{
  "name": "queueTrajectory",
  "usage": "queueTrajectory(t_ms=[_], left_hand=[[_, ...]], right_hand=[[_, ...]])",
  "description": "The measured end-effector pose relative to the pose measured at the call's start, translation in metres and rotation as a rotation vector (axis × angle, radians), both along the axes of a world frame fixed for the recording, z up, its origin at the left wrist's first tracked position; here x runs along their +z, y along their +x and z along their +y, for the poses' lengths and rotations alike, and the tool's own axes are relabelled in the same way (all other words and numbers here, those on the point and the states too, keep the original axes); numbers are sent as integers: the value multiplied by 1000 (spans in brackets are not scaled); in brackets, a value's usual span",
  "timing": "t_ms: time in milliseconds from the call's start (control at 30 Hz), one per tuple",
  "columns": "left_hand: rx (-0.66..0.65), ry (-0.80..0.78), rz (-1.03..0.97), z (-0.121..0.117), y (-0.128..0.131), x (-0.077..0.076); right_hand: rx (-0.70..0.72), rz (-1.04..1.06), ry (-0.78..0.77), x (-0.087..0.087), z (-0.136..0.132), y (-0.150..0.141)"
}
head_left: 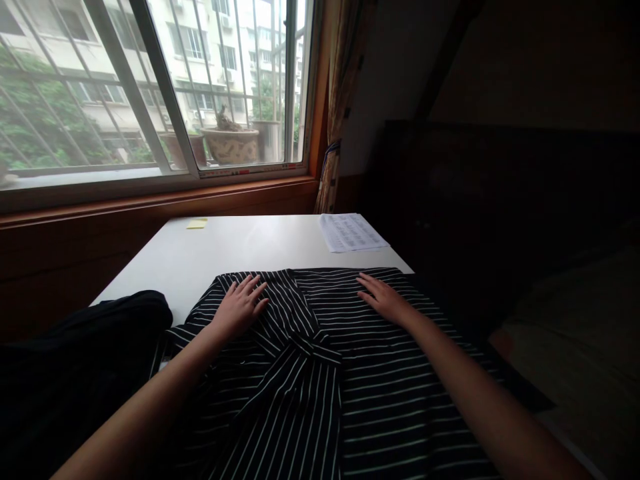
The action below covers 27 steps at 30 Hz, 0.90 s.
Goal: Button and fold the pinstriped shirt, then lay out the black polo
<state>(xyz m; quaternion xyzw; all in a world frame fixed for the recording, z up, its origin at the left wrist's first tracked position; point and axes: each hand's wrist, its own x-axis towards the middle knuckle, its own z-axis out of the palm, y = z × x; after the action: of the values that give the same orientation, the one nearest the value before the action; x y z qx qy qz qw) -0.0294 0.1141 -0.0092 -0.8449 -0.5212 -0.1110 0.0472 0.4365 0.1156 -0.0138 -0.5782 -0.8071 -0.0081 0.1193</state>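
Observation:
A black garment with thin white stripes point(380, 360) lies spread over the near part of the white table, a knotted sash at its middle. My left hand point(240, 305) rests flat on its upper left part, fingers apart. On the upper right part lies my right hand point(384, 299), its fingers stretched out and holding nothing. Both palms face down on the cloth. The garment's lower end runs out of view at the bottom.
Dark cloth point(125, 320) is heaped at the table's left edge. Printed sheets point(353, 232) lie at the back right of the white table point(250, 243), and a yellow sticky note point(197, 224) at the back left. Behind stands a barred window point(235, 80) with a curtain point(340, 100).

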Motion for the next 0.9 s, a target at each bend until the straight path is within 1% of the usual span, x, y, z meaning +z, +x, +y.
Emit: queueTrajectory(t_ms=[33, 67, 133, 200, 300, 400, 533, 633, 700, 733, 800, 833, 900], left_hand=[[9, -29, 11, -4, -2, -5], [27, -52, 18, -7, -6, -9], [61, -73, 22, -8, -17, -14], [71, -89, 29, -7, -27, -16], [65, -105, 37, -5, -38, -16], [66, -99, 34, -4, -41, -15], [72, -90, 43, -5, -41, -16], [72, -88, 52, -5, -40, -18], [72, -88, 54, -5, -40, -18], [72, -88, 53, -4, -40, -18], [76, -88, 50, -4, -40, -18], [78, -88, 49, -4, -40, -18], [81, -89, 51, -5, -40, -17]], right_hand=[[-6, -11, -34, -3, -6, 8], [-53, -18, -56, -7, -11, 19], [-201, -15, -76, -12, -20, 44], [-305, -6, -91, -15, -27, 67], [-371, -7, -96, -17, -36, 91], [-412, -9, -89, -18, -42, 100], [-462, -12, -61, -16, -41, 95], [-481, -15, 2, -11, -32, 76], [-407, -12, 43, -8, -22, 57], [-345, -9, 45, -7, -16, 46], [-248, -10, 11, -8, -2, 29], [-225, -11, -13, -9, 5, 24], [-228, -10, -48, -12, 16, 21]])
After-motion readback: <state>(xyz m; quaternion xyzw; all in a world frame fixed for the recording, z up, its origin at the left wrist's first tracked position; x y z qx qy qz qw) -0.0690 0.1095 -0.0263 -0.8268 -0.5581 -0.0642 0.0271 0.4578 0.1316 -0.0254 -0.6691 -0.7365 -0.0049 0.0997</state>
